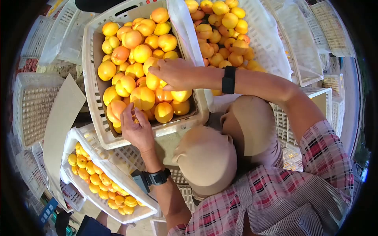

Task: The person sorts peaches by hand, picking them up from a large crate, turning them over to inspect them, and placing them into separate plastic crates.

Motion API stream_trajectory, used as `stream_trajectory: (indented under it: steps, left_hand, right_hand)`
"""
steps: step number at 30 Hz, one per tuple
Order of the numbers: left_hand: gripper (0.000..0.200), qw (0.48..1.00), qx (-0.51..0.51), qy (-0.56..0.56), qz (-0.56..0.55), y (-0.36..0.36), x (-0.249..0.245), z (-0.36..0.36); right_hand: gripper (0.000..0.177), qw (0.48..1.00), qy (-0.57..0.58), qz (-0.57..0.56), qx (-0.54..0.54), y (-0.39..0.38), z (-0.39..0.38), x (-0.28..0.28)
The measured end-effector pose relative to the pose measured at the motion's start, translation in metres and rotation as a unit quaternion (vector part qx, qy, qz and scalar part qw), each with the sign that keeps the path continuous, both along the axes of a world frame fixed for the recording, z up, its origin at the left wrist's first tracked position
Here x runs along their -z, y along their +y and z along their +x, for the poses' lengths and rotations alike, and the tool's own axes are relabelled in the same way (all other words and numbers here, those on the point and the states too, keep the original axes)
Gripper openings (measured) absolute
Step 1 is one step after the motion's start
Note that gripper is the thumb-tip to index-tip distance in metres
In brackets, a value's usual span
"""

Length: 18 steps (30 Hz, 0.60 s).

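Observation:
A white plastic crate (93, 78), lined with brown cardboard, holds a heap of yellow-orange apricots (142, 98), some blushed red. Over the right part of the heap, my right hand (175, 74) curls its fingers around an apricot (152, 81), partly hidden under them. My left hand (137, 129) is at the crate's near rim. Its fingers are apart and slightly bent, with the tips close to a large apricot at the near side of the heap. No fruit shows inside the left hand.
To the right stands another crate of apricots (228, 19) with a white liner (267, 35). A lined crate (78, 137) of smaller apricots lies lower left. A cardboard sheet (61, 129) leans at left. Stacked crates (37, 106) surround me. Another person's legs (102, 220) show at the bottom.

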<state>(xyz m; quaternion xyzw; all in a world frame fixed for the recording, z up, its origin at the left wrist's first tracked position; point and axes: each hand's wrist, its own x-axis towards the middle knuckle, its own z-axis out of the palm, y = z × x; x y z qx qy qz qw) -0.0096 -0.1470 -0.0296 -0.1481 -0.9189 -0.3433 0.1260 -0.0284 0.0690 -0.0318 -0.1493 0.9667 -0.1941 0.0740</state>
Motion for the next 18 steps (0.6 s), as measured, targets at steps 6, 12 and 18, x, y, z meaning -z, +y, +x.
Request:
stream_trajectory:
  steps: [6,12,18]
  left_hand:
    - [0.018,1.000,-0.002,-0.010,-0.015,0.001,0.000,-0.001]
    - [0.018,0.999,-0.005,-0.033,-0.011,-0.002,0.007,-0.001]
    - [0.018,0.999,0.012,0.008,-0.048,-0.004,0.007,-0.002]
  right_hand:
    - [0.062,0.999,-0.027,0.022,-0.031,0.009,-0.006,-0.005]
    - [0.057,0.984,0.112,-0.104,0.097,0.087,0.000,-0.040]
    - [0.043,0.992,-0.011,-0.017,0.125,0.190,0.056,-0.032]
